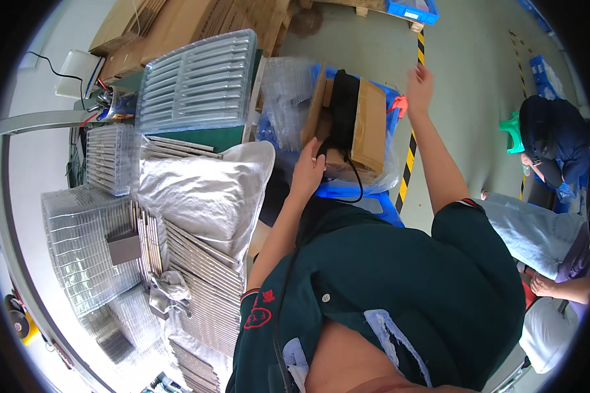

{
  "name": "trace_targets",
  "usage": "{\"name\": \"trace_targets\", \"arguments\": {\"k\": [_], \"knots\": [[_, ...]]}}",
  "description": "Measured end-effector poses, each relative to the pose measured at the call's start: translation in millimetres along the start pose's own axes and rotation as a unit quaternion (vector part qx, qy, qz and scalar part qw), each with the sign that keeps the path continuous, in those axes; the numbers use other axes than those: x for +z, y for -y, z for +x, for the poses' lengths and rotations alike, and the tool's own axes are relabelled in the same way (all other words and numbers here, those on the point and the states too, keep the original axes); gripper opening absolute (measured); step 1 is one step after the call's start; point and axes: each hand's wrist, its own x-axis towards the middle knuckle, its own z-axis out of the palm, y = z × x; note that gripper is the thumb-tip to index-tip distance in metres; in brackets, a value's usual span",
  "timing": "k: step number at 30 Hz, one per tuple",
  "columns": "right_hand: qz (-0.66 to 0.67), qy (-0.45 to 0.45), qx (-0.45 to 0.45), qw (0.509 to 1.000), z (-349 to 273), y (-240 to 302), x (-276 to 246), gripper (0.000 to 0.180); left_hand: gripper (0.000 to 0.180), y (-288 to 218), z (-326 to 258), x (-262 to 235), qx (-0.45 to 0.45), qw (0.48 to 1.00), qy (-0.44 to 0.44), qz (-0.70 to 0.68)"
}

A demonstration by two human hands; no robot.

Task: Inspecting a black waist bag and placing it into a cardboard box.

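Cardboard box (372,128) ahead, and I see the left hand (307,171) at its near-left edge, fingers slightly apart. Far right, the right hand (420,90) is half-curled, grip unclear.

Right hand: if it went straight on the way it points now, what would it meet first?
The right hand seems to have free air ahead; first along that line is probably the blue plastic crate at the view's top edge, though depth is unclear.

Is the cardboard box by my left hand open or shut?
Open. The cardboard box has its flaps apart, with a black thing showing between them.
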Motion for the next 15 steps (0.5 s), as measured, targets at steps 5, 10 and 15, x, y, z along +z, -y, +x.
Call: {"name": "trace_targets", "arguments": {"k": [5, 10, 15], "knots": [[-0.268, 0.109, 0.006, 0.957, 11.7, -143.7, -50.1, 0.066, 0.047, -4.2, 0.3, 7.2, -0.019, 1.000, 0.020, -0.002], [-0.251, 0.264, 0.021, 0.931, 14.2, -153.2, -49.3, 0.063, 0.046, 10.6, 0.7, 7.5, 0.017, 0.998, 0.024, 0.048], [-0.394, 0.241, -0.005, 0.887, 19.9, -106.7, -62.1, 0.037, 0.045, 12.4, -1.2, 3.9, -0.023, 0.997, 0.024, 0.076]]}}
